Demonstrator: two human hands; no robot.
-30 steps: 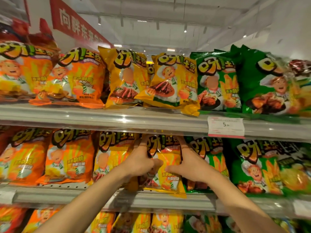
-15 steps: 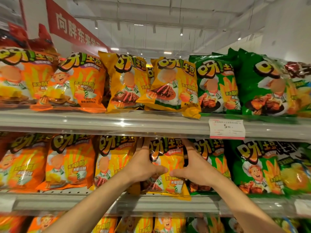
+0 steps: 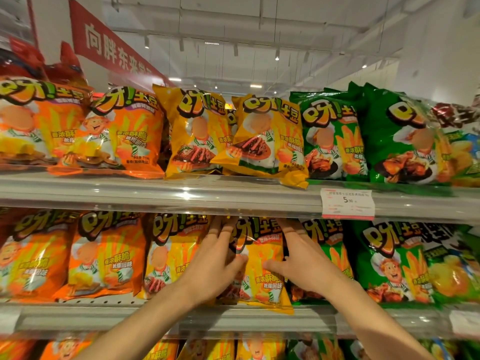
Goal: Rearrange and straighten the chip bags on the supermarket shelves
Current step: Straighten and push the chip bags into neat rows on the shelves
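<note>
Supermarket shelving of grey metal (image 3: 161, 194) carries rows of chip bags, and on the middle tier, at six o'clock, the left hand (image 3: 213, 263) and right hand (image 3: 302, 266) clasp an upright glossy yellow chip bag (image 3: 262, 258) by its sides.

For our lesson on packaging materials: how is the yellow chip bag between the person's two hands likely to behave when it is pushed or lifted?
The yellow chip bag looks puffed with air, so it is probably light for its size. Its glossy film catches glare and may slide under the left hand and right hand. Soft and standing on a narrow bottom edge, it would likely tip or slump rather than stay rigid.
</note>
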